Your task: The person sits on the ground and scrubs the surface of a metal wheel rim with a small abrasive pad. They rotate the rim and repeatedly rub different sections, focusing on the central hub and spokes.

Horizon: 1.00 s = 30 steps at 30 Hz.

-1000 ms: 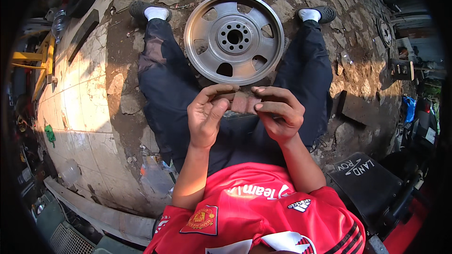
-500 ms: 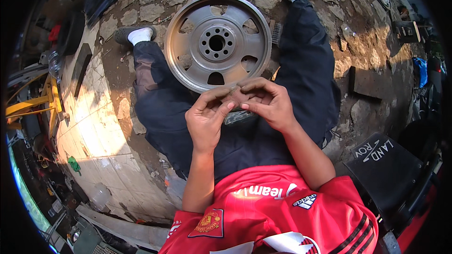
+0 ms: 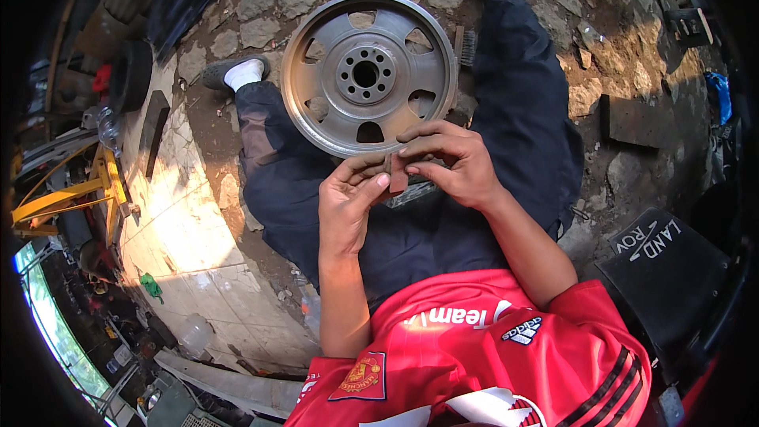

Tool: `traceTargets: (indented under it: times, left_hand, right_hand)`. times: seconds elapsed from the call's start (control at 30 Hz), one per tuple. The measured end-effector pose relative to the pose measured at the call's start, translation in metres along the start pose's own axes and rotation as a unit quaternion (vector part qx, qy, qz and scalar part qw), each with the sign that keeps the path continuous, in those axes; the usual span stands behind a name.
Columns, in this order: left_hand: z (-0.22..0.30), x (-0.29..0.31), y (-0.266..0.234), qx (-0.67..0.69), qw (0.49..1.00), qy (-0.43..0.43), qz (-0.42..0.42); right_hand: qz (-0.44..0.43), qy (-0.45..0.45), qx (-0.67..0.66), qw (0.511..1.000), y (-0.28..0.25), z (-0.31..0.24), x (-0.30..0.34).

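The left hand (image 3: 346, 204) and right hand (image 3: 462, 168) pinch a red strip (image 3: 398, 177) between thumbs and fingertips, between five and six o'clock from the wheel (image 3: 407, 115)'s centre. Uneven pulling could tear or skew it; a slack thumb might drop it.

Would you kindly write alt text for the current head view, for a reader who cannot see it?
A person's left hand and right hand together hold a small reddish piece. A grey metal wheel sits just beyond them, between the person's dark-trousered legs, with stone paving around. The person wears a red shirt.
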<state>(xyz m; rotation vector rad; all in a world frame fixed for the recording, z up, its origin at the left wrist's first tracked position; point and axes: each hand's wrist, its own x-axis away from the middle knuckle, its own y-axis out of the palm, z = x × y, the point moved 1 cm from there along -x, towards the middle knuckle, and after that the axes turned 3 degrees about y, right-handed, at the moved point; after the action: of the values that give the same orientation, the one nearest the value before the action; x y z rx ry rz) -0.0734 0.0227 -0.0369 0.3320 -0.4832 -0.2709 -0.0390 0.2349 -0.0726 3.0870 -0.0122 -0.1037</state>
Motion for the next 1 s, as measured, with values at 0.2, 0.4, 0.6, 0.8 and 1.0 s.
traceTargets:
  times: [0.2, 0.4, 0.6, 0.8, 1.0]
  left_hand:
    - [-0.001, -0.003, 0.008, -0.015, 0.997, -0.072, -0.018]
    - [-0.005, -0.006, 0.001, -0.024, 0.996, -0.07, -0.043]
    - [0.0, -0.005, -0.008, 0.044, 0.985, -0.145, -0.084]
    - [-0.007, -0.003, -0.005, 0.108, 0.981, -0.133, -0.086]
    - [-0.011, 0.0, 0.014, -0.096, 0.995, 0.028, 0.017]
  right_hand:
    - [0.028, 0.059, -0.079, 0.995, 0.0, -0.003, 0.004]
    - [0.002, -0.005, 0.083, 0.997, -0.007, -0.008, 0.004]
    - [-0.041, 0.019, 0.021, 0.999, -0.008, -0.011, 0.001]
    - [-0.097, 0.088, -0.197, 0.972, -0.006, 0.003, 0.005]
    - [-0.076, 0.16, 0.011, 0.984, -0.012, 0.004, 0.003]
